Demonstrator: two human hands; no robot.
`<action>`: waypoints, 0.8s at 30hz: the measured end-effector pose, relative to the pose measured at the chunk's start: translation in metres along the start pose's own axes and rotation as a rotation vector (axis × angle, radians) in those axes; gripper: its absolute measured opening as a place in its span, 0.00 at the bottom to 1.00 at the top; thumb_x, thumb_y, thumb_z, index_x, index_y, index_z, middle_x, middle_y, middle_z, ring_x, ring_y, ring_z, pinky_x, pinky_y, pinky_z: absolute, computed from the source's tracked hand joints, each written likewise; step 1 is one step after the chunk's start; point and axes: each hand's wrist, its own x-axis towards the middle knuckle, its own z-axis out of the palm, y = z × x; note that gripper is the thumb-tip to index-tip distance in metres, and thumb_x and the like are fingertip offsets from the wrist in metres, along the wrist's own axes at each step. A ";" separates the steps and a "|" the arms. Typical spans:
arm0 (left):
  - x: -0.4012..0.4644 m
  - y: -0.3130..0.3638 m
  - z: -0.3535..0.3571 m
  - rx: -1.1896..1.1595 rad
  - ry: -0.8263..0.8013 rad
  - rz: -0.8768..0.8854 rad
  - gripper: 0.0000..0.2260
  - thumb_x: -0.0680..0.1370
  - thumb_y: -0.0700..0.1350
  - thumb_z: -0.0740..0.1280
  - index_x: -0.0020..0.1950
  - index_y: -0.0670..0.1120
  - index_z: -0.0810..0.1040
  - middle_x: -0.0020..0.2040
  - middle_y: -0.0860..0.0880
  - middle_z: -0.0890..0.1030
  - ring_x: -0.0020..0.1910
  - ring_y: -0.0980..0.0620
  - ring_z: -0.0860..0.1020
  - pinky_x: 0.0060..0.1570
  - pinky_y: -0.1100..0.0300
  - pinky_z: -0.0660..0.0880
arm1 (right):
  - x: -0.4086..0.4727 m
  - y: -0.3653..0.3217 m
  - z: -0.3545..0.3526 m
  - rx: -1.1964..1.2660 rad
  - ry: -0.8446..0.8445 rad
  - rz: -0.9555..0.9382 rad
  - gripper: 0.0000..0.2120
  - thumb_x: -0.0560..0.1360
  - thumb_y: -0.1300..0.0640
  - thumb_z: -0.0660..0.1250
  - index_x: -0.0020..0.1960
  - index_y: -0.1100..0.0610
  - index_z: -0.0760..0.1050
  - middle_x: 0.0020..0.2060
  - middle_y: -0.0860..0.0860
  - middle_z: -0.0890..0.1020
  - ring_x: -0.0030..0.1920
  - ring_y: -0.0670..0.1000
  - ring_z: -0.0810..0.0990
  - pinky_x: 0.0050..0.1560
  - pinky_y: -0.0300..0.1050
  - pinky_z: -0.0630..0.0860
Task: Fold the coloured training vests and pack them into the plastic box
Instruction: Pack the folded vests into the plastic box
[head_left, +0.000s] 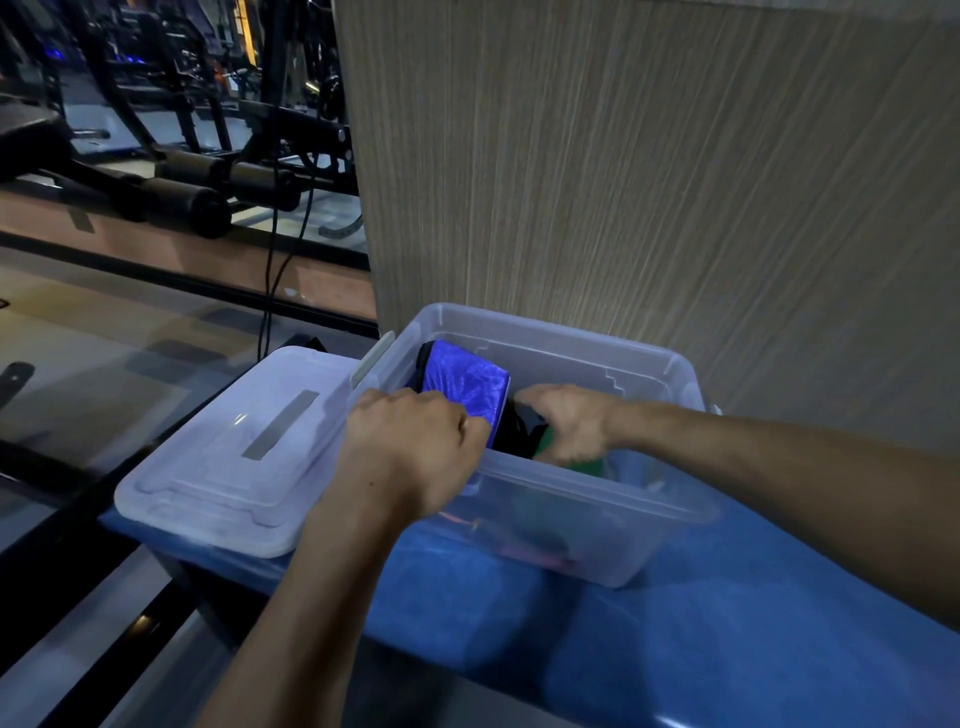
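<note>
Two hands work inside the plastic box (587, 499) on the blue table (675, 649). Blue vest (462, 382): folded, soft, light, slippery; best held along its folded edge. Left hand (410, 447) has its grip clamped on the near edge; the vest extends toward 12 o'clock. Right hand (571, 421), at 3 o'clock, presses a green vest (571, 460), its grip hidden.

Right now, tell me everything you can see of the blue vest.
The blue vest is a shiny royal-blue fabric bundle, folded, with dark trim along its left edge. It stands on edge at the left end of the clear box. The left hand grips its near edge; the right hand presses dark and green cloth beside it.
</note>
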 end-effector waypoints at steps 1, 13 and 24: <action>0.000 0.000 0.000 0.004 0.006 -0.003 0.19 0.81 0.53 0.51 0.39 0.48 0.76 0.43 0.50 0.81 0.46 0.47 0.78 0.46 0.56 0.63 | -0.001 0.000 -0.002 -0.015 0.029 0.063 0.28 0.70 0.48 0.78 0.64 0.56 0.72 0.59 0.52 0.77 0.59 0.54 0.78 0.57 0.46 0.76; -0.001 0.001 -0.004 -0.010 -0.025 -0.039 0.18 0.81 0.52 0.52 0.36 0.47 0.72 0.39 0.50 0.78 0.41 0.48 0.72 0.46 0.56 0.62 | -0.001 -0.011 0.013 0.057 -0.123 0.316 0.28 0.72 0.47 0.73 0.69 0.57 0.73 0.66 0.52 0.76 0.66 0.55 0.75 0.68 0.49 0.72; -0.002 0.000 -0.008 -0.059 -0.038 -0.039 0.18 0.80 0.52 0.52 0.35 0.47 0.71 0.37 0.51 0.78 0.39 0.49 0.72 0.45 0.56 0.60 | -0.042 -0.012 -0.011 0.120 -0.384 0.254 0.45 0.76 0.44 0.72 0.83 0.46 0.47 0.76 0.52 0.65 0.61 0.57 0.79 0.53 0.54 0.84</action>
